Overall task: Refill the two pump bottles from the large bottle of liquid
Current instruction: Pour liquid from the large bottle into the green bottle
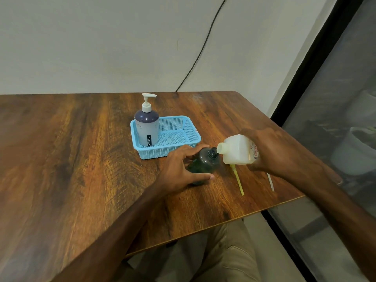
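A dark, see-through pump bottle [205,162] stands upright on the wooden table [81,149] with its pump removed and its neck uncovered. My left hand [183,169] wraps round its left side and holds it steady. My right hand [270,149] grips the large white bottle [236,149], tipped on its side with its spout against the dark bottle's neck. A second pump bottle [147,125], dark on top with a white pump fitted, stands in the left end of a blue basket [183,127].
A pump's yellowish dip tube [238,181] lies on the table under the large bottle, and a white tube [271,183] lies farther right near the table's right edge. A black cable [200,51] runs down the wall behind. My knees show below the near edge.
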A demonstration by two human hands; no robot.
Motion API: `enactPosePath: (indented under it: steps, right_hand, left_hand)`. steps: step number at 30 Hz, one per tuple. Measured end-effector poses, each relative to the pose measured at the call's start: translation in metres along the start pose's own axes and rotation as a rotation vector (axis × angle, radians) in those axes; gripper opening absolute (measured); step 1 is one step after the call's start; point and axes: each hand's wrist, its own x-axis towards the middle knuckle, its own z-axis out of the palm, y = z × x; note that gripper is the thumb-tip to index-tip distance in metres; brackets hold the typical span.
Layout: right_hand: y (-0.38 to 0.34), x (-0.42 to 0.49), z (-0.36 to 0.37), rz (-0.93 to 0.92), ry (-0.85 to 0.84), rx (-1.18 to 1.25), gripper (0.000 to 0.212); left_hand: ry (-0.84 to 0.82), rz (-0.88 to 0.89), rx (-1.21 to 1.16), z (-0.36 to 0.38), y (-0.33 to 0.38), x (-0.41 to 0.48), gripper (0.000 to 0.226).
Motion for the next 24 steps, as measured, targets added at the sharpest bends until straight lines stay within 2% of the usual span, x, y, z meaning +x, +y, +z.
enactPosePath:
  steps: [3, 6, 9, 16, 21, 24]
  right_hand:
    - [-0.004, -0.003, -0.004, -0.023, 0.005, -0.011, 0.071]
    - [-0.010, -0.006, -0.010, -0.105, 0.115, -0.078, 0.051]
    - [-0.014, -0.008, -0.014, -0.133, 0.125, -0.092, 0.045]
    - [-0.009, -0.005, -0.011, -0.133, 0.113, -0.107, 0.048]
    - [0.001, -0.002, -0.001, 0.008, -0.055, 0.040, 0.078]
    - [-0.005, -0.005, -0.006, -0.042, 0.019, -0.064, 0.069]
  left_hand:
    - [0.003, -0.011, -0.011, 0.000, 0.001, 0.000, 0.088]
    - [-0.004, -0.008, -0.010, 0.001, 0.002, -0.001, 0.089]
    - [-0.005, -0.010, -0.002, 0.000, 0.002, -0.001, 0.088]
    - [0.004, -0.010, 0.003, 0.000, 0.004, -0.002, 0.089]
    - [0.009, -0.016, 0.010, 0.000, 0.003, -0.002, 0.088]
    - [0.008, -0.017, 0.016, 0.000, 0.003, -0.002, 0.089]
